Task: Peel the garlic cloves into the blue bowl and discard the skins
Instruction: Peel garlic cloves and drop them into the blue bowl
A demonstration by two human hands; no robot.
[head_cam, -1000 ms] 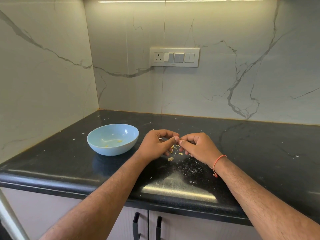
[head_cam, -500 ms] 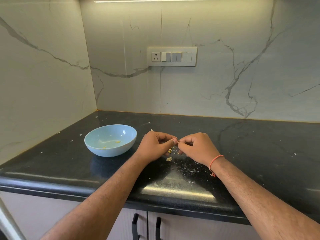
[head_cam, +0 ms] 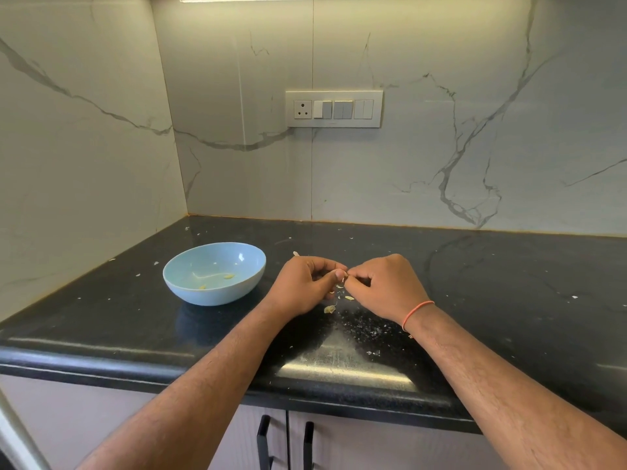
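A blue bowl (head_cam: 190,266) stands on the black countertop (head_cam: 492,276), left of my hands, with two small pale garlic pieces (head_cam: 229,276) inside. My left hand (head_cam: 302,286) and my right hand (head_cam: 386,284) meet fingertip to fingertip just above the counter, both pinching a small garlic clove (head_cam: 345,276) that is mostly hidden by the fingers. Below the fingers lie bits of garlic skin (head_cam: 348,297) and a small curled piece (head_cam: 329,309).
Fine skin flakes (head_cam: 371,329) speckle the counter in front of my right wrist. A switch and socket panel (head_cam: 334,109) sits on the marble back wall. Cabinet doors with black handles (head_cam: 263,439) are below the counter edge. A marble side wall closes the left.
Both hands stay together over the same spot, with only small finger movements on the clove. The bowl has not moved.
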